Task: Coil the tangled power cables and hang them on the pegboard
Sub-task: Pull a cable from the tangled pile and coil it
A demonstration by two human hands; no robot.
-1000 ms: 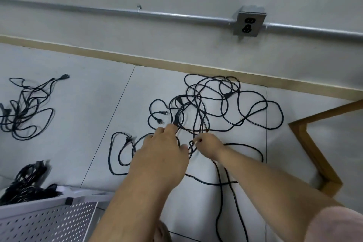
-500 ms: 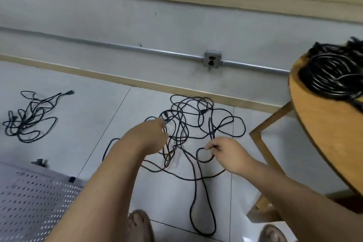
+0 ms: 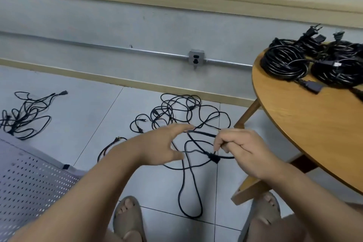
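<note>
Lifted in the last half-second, one cable (image 3: 202, 133) hangs clear of the floor tangle (image 3: 176, 112) at twelve o'clock. My right hand (image 3: 241, 149) pinches it; my left hand (image 3: 163, 143) has let go, fingers spread. I judge coiling can start; the pegboard (image 3: 29, 179) waits at eight o'clock.

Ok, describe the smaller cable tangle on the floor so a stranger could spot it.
Start at the white pegboard at lower left. Just beyond it on the floor lies the smaller tangle. Unlike the bigger tangle below the wall outlet, it sits alone, untouched.
</note>
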